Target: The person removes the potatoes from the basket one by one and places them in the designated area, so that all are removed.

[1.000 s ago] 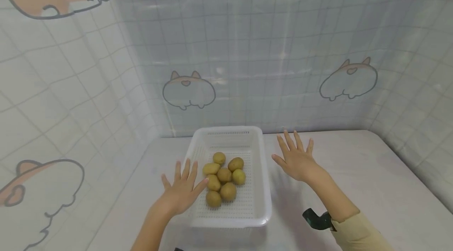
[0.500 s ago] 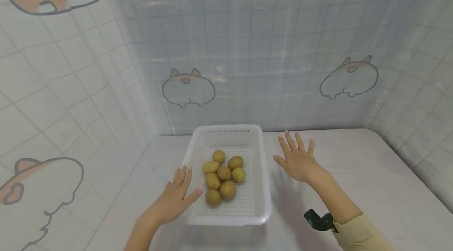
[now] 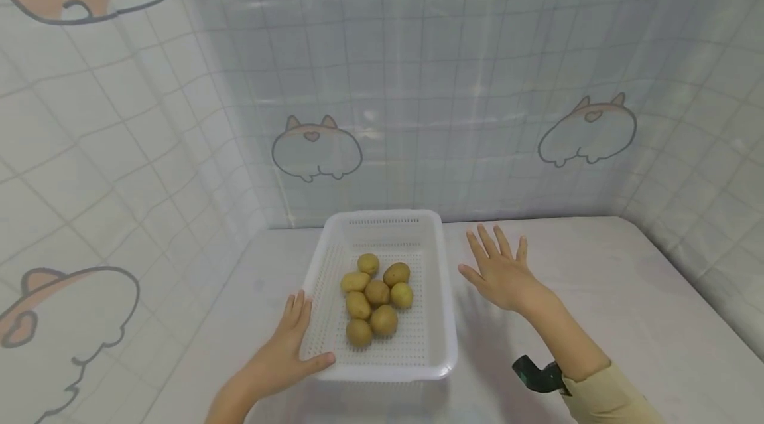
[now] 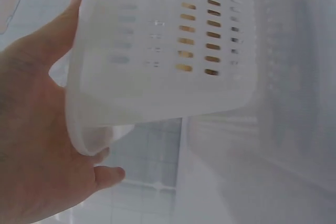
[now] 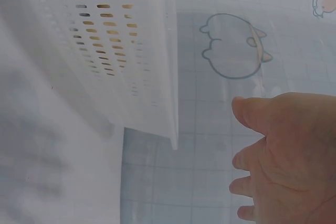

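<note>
Your potatoes [image 3: 377, 292], eight of them, sit loose in the middle of the white basket [image 3: 388, 373], bunched together, with bare floor around them. The basket stands level on the desk [image 3: 573, 265]. Your left hand [image 3: 279, 352] is at its near left corner: fingers straight, lying close together along the side, thumb spread away over the near rim. Not clamped on anything; can't tell if it's actually touching. Your right hand [image 3: 504, 278] is off to the right, apart from the basket, fingers straight and fanned.

Progress, my read: potatoes are all in, none lying outside that you can see. Your left hand is placed at the basket, your right isn't; no potato is in either hand, and the basket isn't lifted. Looks like an early or idle point.

Only the head view gives you the count and layout. The wrist views show the outer walls, where you get just yellowish bits through the slots; the left one also shows your palm by the rim, the right one the gap beside the basket. Behind everything, a checked dog-print curtain [image 3: 406, 79].
</note>
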`<state>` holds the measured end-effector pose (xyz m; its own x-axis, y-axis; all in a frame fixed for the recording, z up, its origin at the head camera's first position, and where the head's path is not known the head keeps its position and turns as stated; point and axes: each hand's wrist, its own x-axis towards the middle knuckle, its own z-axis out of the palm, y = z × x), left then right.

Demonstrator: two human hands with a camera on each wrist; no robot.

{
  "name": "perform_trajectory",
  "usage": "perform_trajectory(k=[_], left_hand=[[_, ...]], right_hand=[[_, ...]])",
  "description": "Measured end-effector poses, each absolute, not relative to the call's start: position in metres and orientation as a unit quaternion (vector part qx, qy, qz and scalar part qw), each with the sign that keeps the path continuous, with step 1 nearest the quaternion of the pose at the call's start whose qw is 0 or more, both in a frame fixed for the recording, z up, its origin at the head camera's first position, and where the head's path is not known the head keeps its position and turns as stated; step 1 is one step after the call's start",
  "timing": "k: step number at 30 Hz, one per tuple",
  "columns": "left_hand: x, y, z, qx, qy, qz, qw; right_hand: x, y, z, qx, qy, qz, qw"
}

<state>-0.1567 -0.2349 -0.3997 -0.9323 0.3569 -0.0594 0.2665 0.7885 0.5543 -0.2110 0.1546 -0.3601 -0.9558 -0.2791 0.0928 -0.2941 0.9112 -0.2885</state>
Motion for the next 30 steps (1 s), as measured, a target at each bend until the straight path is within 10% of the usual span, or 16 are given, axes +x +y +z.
perform_trajectory(k=[8, 30], left_hand=[[-0.154, -0.234, -0.418, 0.161, 0.946, 0.282, 0.0], [-0.151, -0.23, -0.417, 0.133, 0.95, 0.282, -0.009]], right_hand=[[-0.209, 0.154, -0.36, 0.155, -0.974, 0.161, 0.025], [-0.222, 0.142, -0.351, 0.217, -0.955, 0.199, 0.042]])
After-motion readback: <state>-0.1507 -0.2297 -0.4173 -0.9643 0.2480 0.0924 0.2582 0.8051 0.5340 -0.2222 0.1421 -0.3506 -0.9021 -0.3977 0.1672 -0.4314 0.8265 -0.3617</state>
